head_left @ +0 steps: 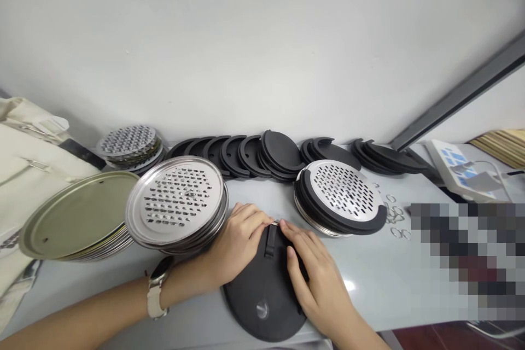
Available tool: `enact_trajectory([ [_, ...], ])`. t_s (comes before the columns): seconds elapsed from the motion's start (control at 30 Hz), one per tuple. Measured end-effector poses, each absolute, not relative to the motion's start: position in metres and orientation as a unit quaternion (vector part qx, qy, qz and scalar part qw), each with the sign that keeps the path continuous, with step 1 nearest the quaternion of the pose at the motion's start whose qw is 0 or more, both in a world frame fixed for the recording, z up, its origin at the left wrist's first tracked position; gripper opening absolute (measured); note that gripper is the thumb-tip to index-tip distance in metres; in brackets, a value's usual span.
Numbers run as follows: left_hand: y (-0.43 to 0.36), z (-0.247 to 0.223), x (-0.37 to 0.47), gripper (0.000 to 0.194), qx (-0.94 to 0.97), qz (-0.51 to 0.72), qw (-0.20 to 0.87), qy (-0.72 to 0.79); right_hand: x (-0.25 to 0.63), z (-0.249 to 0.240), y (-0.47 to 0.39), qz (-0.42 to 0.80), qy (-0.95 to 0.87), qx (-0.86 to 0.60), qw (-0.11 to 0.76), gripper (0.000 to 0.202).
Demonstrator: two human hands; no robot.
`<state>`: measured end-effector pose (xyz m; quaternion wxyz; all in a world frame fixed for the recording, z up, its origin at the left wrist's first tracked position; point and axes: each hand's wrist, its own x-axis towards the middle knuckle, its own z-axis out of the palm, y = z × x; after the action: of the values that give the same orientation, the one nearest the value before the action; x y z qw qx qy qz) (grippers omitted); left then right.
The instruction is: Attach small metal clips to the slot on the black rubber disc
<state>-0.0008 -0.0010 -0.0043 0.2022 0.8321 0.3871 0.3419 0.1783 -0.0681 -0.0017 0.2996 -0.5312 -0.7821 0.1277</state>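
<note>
A round black disc [262,290] with a short black strap [270,240] near its top edge lies at the front of the table. My left hand [241,238] pinches at that top edge, its fingertips beside a small metal piece, perhaps a ring, too small to make out. My right hand [314,270] rests on the disc's right side, fingers bent over the rim and fingertips by the same metal piece. To the left stands a stack of silver perforated discs [178,202]. Right of my hands, a silver perforated disc [344,188] sits in a black rim on another stack.
Green round trays [82,216] are stacked at the left, grater-like discs [127,142] behind them. Black discs [283,150] line the wall. Metal rings [396,213] lie at the right, near a white power strip [455,167]. Cream fabric [24,169] hangs at the left edge.
</note>
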Motion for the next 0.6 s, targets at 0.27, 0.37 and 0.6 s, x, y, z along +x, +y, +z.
enact_trajectory([
  [0.27,-0.0003,-0.0054,-0.0009,0.020,0.828,0.336,0.229,0.387,0.1772,-0.0006,-0.0651,0.120,-0.782,-0.539,0.290,0.039],
  [0.37,0.0000,-0.0033,-0.0004,0.019,0.826,0.329,0.237,0.392,0.1768,0.0001,-0.0660,0.118,-0.782,-0.541,0.286,0.040],
  [0.6,-0.0001,0.0027,0.0016,0.020,0.821,0.312,0.238,0.415,0.1763,0.0014,-0.0669,0.117,-0.783,-0.540,0.285,0.039],
])
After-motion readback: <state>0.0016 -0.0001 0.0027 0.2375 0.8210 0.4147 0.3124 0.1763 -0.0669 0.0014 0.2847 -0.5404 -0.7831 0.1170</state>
